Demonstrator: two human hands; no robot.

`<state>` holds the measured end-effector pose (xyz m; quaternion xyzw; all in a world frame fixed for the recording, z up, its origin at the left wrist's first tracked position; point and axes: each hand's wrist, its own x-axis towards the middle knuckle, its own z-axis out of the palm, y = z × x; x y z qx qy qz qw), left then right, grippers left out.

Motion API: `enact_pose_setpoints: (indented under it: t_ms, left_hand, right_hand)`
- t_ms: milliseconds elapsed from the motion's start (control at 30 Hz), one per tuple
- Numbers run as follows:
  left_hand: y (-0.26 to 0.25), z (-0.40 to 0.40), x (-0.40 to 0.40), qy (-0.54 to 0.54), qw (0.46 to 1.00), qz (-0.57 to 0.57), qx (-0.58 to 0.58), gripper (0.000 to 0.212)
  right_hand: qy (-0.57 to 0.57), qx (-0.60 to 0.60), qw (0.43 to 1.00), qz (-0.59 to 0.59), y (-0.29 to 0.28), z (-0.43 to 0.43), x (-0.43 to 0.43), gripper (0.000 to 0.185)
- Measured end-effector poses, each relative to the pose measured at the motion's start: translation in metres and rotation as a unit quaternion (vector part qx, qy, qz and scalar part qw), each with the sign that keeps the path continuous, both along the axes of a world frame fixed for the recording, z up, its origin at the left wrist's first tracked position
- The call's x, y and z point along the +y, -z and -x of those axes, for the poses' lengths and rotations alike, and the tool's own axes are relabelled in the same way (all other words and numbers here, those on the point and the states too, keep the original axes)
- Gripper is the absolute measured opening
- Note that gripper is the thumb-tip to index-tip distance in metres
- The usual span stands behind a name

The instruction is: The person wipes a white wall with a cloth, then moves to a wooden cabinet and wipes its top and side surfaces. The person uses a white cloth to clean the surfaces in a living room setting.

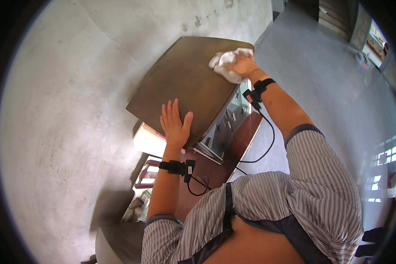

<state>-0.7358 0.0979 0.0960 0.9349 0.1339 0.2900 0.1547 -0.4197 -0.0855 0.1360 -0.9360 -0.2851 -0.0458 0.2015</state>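
Note:
A dark wooden cabinet top with a curved edge lies before me, against the wall. My right hand presses a crumpled whitish cloth on the far right corner of that top; the hand and cloth look slightly blurred. Flat on the near left part of the top rests my left hand, fingers spread, with nothing in it. Below the top's right edge are glass panels with dark star shapes. Each wrist wears a black strap with a small cabled device.
A bare plaster wall stands at the left. Under the cabinet a reddish-brown surface extends towards me. Black cables hang near both forearms. Grey glossy floor spreads at the right, with steps farther off. A dark rounded piece of furniture is at lower left.

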Motion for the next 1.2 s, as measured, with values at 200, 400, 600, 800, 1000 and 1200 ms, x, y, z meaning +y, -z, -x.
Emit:
enact_pose_setpoints:
  t_ms: [200,400,600,800,1000,1200]
  left_hand:
    - [0.001,-0.010,-0.001,-0.007,1.000,-0.010,0.003,0.073]
    - [0.000,-0.004,-0.004,-0.012,0.999,-0.017,0.049,0.070]
    - [0.012,-0.002,0.003,-0.006,0.999,-0.012,0.052,0.067]
    - [0.015,-0.006,0.006,0.006,0.998,-0.038,0.044,0.071]
    - [0.014,-0.010,0.002,-0.008,0.996,-0.074,0.055,0.071]
    - [0.016,-0.002,0.006,-0.016,0.995,-0.076,0.058,0.068]
  right_hand:
    - [0.127,0.031,0.946,-0.295,0.038,0.011,-0.020,0.073]
    - [0.073,0.097,0.889,-0.442,0.065,0.122,-0.026,0.062]
    - [-0.014,0.247,0.872,-0.423,0.082,0.187,-0.027,0.058]
    - [-0.181,0.479,0.804,-0.302,0.075,0.189,-0.059,0.058]
    - [-0.046,0.405,0.900,-0.154,0.125,0.106,-0.108,0.057]
    - [0.117,0.493,0.711,-0.488,0.128,0.067,-0.178,0.062]
